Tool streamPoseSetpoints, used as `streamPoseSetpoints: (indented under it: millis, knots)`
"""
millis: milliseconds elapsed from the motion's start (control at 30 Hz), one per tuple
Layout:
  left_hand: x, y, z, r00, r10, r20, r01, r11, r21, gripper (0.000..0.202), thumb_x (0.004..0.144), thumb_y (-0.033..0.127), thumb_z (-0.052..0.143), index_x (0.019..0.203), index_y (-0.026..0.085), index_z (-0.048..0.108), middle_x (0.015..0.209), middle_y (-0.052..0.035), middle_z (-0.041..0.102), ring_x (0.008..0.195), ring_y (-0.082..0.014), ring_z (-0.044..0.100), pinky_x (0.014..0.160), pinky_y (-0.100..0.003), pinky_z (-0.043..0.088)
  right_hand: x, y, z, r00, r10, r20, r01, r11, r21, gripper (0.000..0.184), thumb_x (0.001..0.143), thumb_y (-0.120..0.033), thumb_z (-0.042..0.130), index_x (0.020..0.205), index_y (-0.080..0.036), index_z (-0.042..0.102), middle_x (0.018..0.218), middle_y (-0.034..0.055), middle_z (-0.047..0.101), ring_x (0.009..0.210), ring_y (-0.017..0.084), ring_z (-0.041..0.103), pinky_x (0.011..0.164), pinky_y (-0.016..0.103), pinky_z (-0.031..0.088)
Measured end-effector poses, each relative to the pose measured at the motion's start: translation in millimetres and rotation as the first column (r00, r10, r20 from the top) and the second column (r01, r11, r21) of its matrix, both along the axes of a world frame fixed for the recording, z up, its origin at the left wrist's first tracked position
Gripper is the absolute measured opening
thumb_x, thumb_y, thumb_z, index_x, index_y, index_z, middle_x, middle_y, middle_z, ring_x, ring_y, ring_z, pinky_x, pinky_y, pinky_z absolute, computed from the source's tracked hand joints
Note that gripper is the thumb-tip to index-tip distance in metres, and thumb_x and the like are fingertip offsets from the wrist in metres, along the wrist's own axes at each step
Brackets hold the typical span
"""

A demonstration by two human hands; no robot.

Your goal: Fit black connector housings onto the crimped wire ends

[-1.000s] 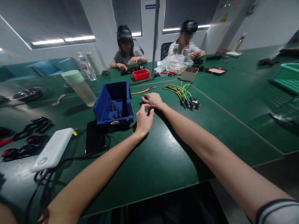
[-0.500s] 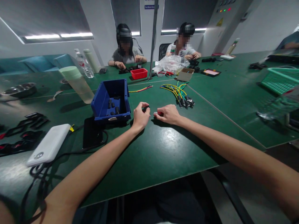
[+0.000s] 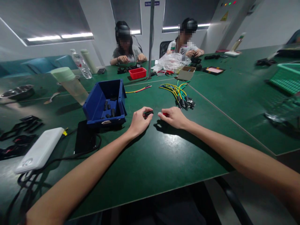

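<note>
My left hand (image 3: 138, 121) is closed in a pinch on a small black tube piece (image 3: 148, 113) just above the green table (image 3: 150, 162). My right hand (image 3: 174, 117) is closed on a small red-tipped part (image 3: 164, 114), a few centimetres to the right of the black piece. The two parts point at each other with a small gap between them. A blue bin (image 3: 105, 103) with several black tube pieces stands just left of my left hand. A bundle of yellow and green wires with black ends (image 3: 180, 93) lies beyond my right hand.
A white power bank (image 3: 39, 149), a black phone (image 3: 84, 140) and black cables lie at the left. A pale green cup (image 3: 70, 84), bottles and a red tray (image 3: 137, 73) stand further back. Two other people work at the far side. A green basket (image 3: 287, 78) is at the right.
Both my hands drew back from near the bin and wires toward me, each carrying its small part, and they now face each other over the table.
</note>
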State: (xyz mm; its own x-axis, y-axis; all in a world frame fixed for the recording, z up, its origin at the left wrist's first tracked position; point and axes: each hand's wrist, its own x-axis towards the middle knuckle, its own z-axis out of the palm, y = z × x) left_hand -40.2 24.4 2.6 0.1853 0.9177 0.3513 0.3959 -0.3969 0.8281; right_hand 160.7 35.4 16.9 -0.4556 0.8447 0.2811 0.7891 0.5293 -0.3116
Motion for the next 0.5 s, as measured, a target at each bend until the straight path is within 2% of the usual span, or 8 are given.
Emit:
streamPoseSetpoints:
  millis: [100,200,500]
  knots:
    - [1,0,-0.3,0.999,-0.039,0.006,0.039,0.999,-0.033,0.027,0.085,0.03,0.059,0.107,0.017,0.066,0.095,-0.0073,0.072,0.061,-0.0117,0.064,0.057,-0.024,0.053,7,4,4.1,0.997,-0.049,-0.058,0.049,0.999,-0.012,0.041,0.09,-0.049,0.038,0.064,-0.02,0.053,0.056,0.0003,0.052,0.052,0.013,0.042,0.054,0.026,0.022]
    - [0,0,-0.1,0.999,-0.045,0.028,0.047,0.997,-0.059,0.029,0.086,0.033,0.059,0.108,0.016,0.068,0.084,-0.0057,0.072,0.055,-0.0111,0.062,0.053,-0.023,0.049,13,7,8.8,0.996,-0.063,-0.07,0.063,0.998,0.001,0.033,0.089,-0.04,0.037,0.072,-0.02,0.056,0.059,0.0005,0.053,0.054,0.013,0.044,0.055,0.026,0.024]
    - [0,2,-3.3,0.993,0.004,0.117,0.003,0.998,-0.058,0.019,0.084,0.029,0.06,0.091,0.016,0.072,0.074,-0.0035,0.07,0.051,-0.0098,0.058,0.049,-0.022,0.045,11,5,13.6,0.999,-0.005,0.039,0.005,1.0,-0.005,0.032,0.088,-0.036,0.036,0.079,-0.02,0.062,0.059,0.0009,0.054,0.052,0.013,0.039,0.056,0.027,0.023]
